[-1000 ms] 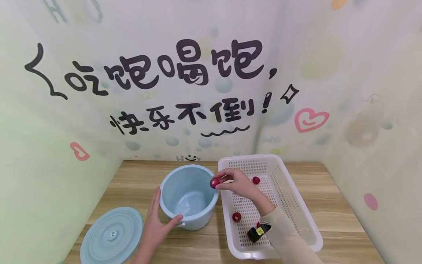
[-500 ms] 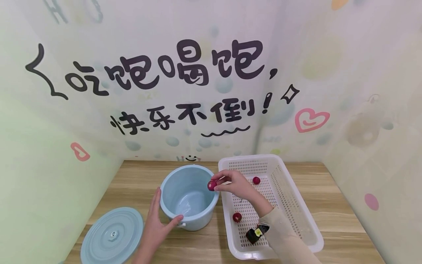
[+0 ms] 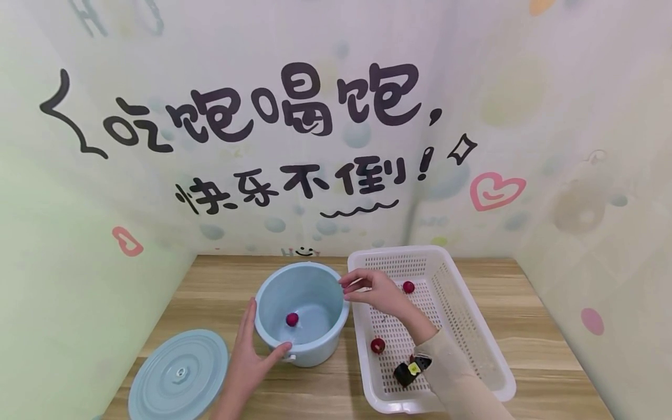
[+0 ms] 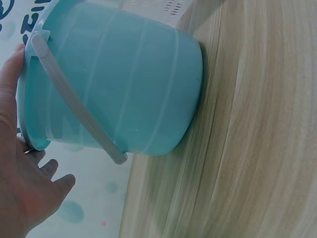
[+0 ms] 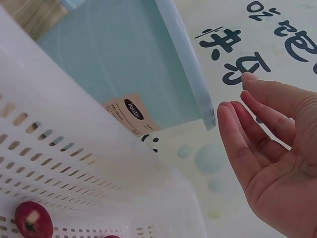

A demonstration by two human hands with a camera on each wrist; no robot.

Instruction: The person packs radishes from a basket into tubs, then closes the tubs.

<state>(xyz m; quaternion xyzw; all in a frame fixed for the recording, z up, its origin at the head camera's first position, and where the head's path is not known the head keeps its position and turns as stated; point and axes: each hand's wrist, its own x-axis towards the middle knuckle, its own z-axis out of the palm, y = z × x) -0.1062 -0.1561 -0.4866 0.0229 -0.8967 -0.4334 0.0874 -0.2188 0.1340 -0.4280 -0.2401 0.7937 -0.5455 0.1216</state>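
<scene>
A light-blue bucket [image 3: 328, 349] stands upright on the wooden table. My left hand [image 3: 253, 356] rests against its near left side, thumb on the front rim and straight fingers along the side; in the left wrist view, the other fingers [image 4: 49, 168] spread loosely away from it. Inside, on the bottom, lies a small round red piece of produce [image 3: 292, 319]. At the bucket's right rim, my right hand [image 3: 379, 291] has its fingers loosely bent, with nothing between thumb and fingertips. Two more red pieces lie in the white basket [image 3: 362, 373], one near [image 3: 377, 345] and one far [image 3: 408, 287].
The bucket's round blue lid [image 3: 178, 373] lies on the table at the left. The basket's perforated wall stands close to the bucket's right side. A grey handle [image 4: 79, 106] hangs down the bucket's outside. A printed wall [image 3: 315, 146] closes off the back.
The red piece my right hand held over the bucket has been let go and now lies on the bucket's bottom. The fingers have parted slightly; the left hand stays in place.
</scene>
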